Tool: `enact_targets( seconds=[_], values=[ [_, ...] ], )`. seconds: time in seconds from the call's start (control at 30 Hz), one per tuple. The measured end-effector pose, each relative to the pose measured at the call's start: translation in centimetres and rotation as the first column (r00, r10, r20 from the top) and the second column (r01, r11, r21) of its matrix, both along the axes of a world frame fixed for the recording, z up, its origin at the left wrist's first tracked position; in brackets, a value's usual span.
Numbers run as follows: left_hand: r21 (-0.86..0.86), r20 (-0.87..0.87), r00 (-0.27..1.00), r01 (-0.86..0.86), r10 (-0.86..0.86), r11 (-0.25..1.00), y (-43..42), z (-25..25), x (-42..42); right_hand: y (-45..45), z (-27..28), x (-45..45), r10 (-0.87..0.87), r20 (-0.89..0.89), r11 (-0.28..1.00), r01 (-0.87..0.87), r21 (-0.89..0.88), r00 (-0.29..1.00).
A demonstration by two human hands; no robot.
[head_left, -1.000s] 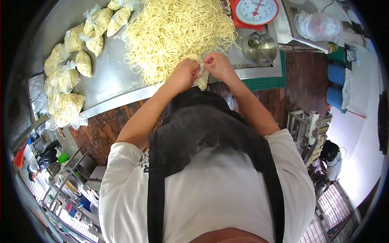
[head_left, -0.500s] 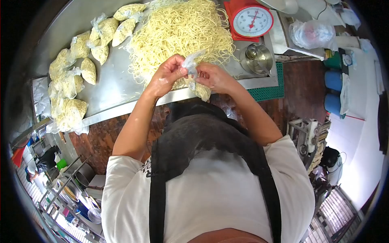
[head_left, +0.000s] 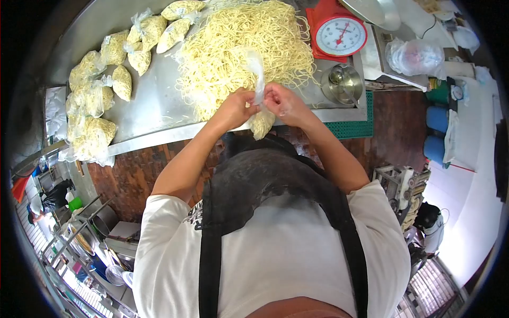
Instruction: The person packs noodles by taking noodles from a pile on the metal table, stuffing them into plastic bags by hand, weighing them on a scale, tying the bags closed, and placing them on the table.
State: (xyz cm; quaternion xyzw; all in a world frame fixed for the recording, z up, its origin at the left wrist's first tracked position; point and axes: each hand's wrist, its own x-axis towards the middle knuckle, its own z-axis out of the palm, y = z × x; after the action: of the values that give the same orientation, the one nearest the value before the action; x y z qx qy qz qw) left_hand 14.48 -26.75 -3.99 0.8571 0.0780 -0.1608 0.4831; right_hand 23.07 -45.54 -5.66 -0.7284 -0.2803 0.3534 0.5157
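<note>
Between my hands is a clear plastic bag of noodles (head_left: 262,125), its filled end hanging over the table's front edge. My left hand (head_left: 242,106) pinches the twisted neck from one side. Fingers of my right hand (head_left: 280,100) are closed on the same neck from the other side. The bag's loose top stands up above my fingers, in front of a large pile of loose yellow noodles (head_left: 244,47). Whether the neck is knotted cannot be made out behind the fingers.
Several filled noodle bags (head_left: 122,82) lie along the left of the metal table (head_left: 151,108). A red dial scale (head_left: 339,35) stands at the back right. Nearer is a metal bowl of liquid with a ladle (head_left: 342,84). Plastic bags (head_left: 415,57) lie on a side surface.
The bag's top now points up straight above my hands, where before it was bunched in my left fingers. Both hands have shifted slightly, and the view has moved a little.
</note>
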Motion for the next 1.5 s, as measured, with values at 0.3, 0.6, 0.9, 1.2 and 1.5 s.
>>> enact_targets(
  seconds=[0.3, 0.6, 0.9, 1.2, 1.5],
  values=[
    [-0.432, 0.077, 0.951, -0.239, 0.300, 0.869, 0.6, -0.6, -2.9, 2.4, 1.8, -2.0, 0.043, 0.022, 0.999, -0.043, 0.008, 0.999],
    [-0.695, 0.049, 0.687, -0.498, 0.725, 0.519, 7.1, 10.3, -7.5, 11.5, 5.0, -1.7, 0.295, 0.336, 0.954, -0.294, -0.054, 0.894],
    [-0.600, -0.157, 0.673, -0.646, 0.723, 0.472, 12.6, 5.5, -12.2, 18.9, 3.2, -5.7, 0.240, 0.344, 0.948, -0.295, 0.116, 0.908],
    [-0.093, -0.031, 0.815, -0.579, 0.579, 0.810, 13.2, 4.5, -13.6, 21.1, 3.6, -6.8, 0.251, 0.376, 0.912, -0.348, 0.216, 0.892],
    [-0.610, -0.387, 0.489, -0.772, 0.782, 0.180, 17.4, 5.1, -13.0, 20.9, 3.5, -6.1, 0.147, 0.430, 0.868, -0.324, 0.376, 0.891]
  ],
)
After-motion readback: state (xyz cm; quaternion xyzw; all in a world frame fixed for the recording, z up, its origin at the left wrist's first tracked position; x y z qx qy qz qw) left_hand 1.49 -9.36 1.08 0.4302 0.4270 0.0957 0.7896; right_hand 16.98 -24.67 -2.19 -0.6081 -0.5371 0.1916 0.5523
